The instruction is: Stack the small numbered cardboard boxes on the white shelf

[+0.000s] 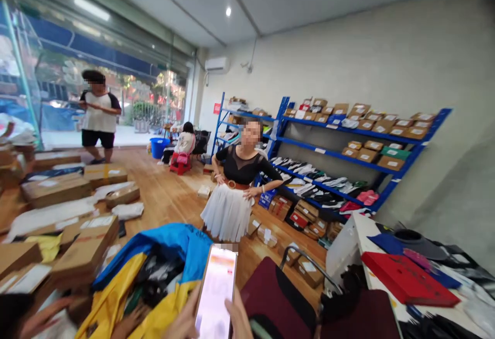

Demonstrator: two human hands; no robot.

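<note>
Shelving, blue (340,158), one run along the wall beyond you: upper levels stocked with cartons (381,124), lower level with white and dark bundles (320,182). Judged by its rows, this portion looks set in order.

Floor parcels (58,189), many, to your left: cartons and pale packets, loosely piled on the wooden floor (166,197). These look not yet put away.

Counter, white (342,249), one, to your right: bears a flat red box (410,280) among other goods, in no evident order.

Sack, blue and yellow (193,249), one, just before you, mouth open: dark packages (164,272) inside, so its contents appear only partly dealt with, if at all. A co-worker's hand (133,320) is at its opening.

Person in a white skirt (228,205), one, standing beyond the sack, facing you, hands at the waist.

Hands, your own, two. Your left hand (185,321) is closed about the phone's left edge. Your right hand (238,318) has its thumb over the lower right edge; its fingers are hidden, so you cannot tell how far they close.

Phone (215,292), one, smallest item: upright at lower centre, between your hands, screen lit towards you. Its text is too blurred to read, so how far you are with it cannot be told.
</note>
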